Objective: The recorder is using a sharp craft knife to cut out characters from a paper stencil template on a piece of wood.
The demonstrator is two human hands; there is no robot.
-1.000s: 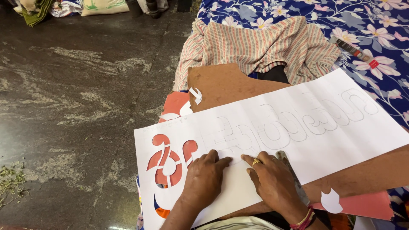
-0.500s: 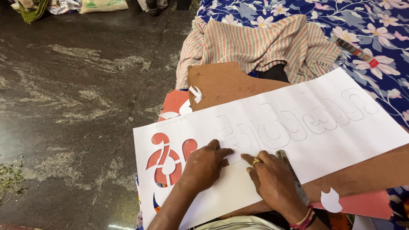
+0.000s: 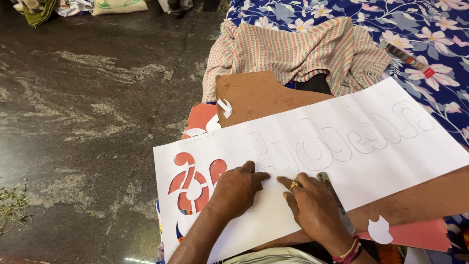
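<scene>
A long white paper sheet (image 3: 371,146) with outlined letters lies on a brown board (image 3: 254,93). At its left end a curly shape is cut out, and red paper (image 3: 188,178) shows through the hole. My left hand (image 3: 239,188) presses flat on the sheet just right of that cut-out and holds nothing. My right hand (image 3: 315,208), with a ring and red wrist threads, rests on the sheet beside it. Its fingers close around a thin grey cutter (image 3: 337,203) that lies along the hand, and its fingertips point at the nearest outlined letter.
A striped cloth (image 3: 293,49) lies bunched behind the board on a blue flowered bedsheet (image 3: 430,29). A small tube (image 3: 408,58) lies on the bedsheet. White paper scraps (image 3: 380,230) sit on red paper near the board. Dark stone floor (image 3: 88,122) fills the left.
My left hand has slid slightly up and right on the sheet, closer to the right hand. The right hand has barely moved.
</scene>
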